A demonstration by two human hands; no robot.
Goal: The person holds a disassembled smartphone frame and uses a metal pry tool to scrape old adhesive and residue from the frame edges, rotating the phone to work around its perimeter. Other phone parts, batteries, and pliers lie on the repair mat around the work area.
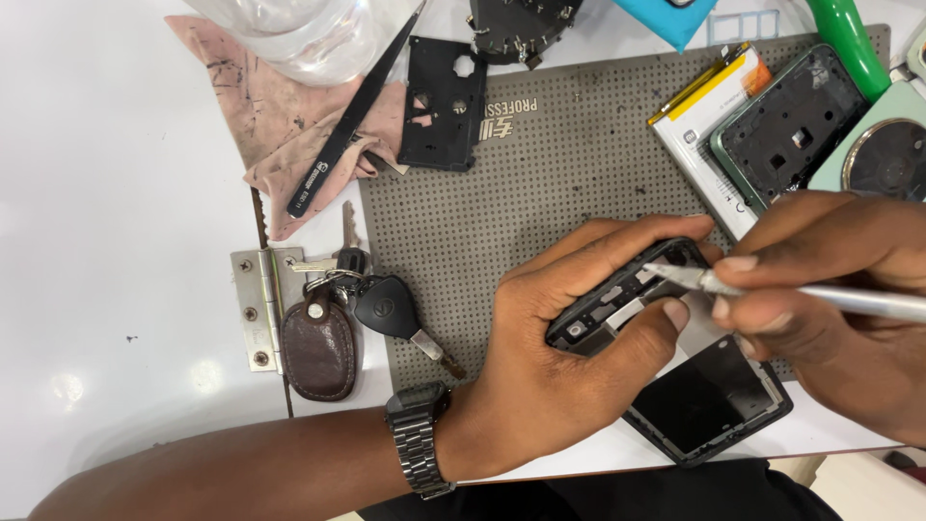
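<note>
From my remote seat, the largest thing is the white glossy tabletop, and on it lies the grey perforated rubber work mat. My left hand clamps the opened black phone frame against the mat's near edge, fingers curled over its top end and thumb pressed on the inner side. My right hand pinches a slim silver metal probe between thumb and fingertips, its tip resting inside the frame's upper end, just beside the left thumb. I judge the step in hand to be prying or picking at a small part inside the frame; the next move calls for a steady, light lever with the frame held firm. Well apart lie a green phone housing, a white flat battery, black tweezers on a stained pink cloth, and a key bunch with a brown leather fob.
</note>
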